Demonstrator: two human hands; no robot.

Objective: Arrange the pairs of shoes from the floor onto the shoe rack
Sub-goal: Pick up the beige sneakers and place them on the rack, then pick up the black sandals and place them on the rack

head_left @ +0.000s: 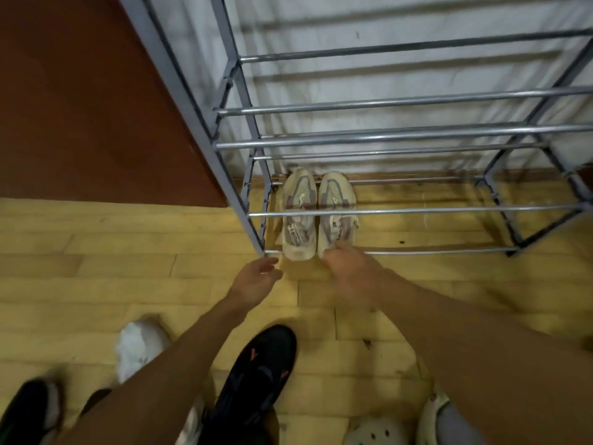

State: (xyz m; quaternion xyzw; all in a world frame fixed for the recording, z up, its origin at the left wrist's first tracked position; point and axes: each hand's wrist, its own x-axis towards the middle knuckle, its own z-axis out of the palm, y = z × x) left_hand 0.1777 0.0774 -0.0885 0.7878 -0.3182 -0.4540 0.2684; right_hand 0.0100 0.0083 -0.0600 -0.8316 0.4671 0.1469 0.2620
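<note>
Beige pair (301,229) seated at left end of rack (401,99) bottom tier, left hand (256,277) relaxed and empty, right hand (346,274) placed at right heel, grip obscured by blur

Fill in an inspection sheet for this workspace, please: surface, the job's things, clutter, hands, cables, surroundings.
Surface: yellowish wooden floor.
Job's things: metal shoe rack; beige sneakers side by side on its lowest tier, at the left end. On the floor: white shoe, black shoe with red marks, second black shoe, grey clogs.
Clutter: nothing seen.
Hands: left hand open, near the rack's front left corner; right hand with fingers at the heel of the right-side sneaker, grip unclear through blur.
Cables: nothing seen.
Surroundings: brown panel left of the rack; white wall behind it.
</note>
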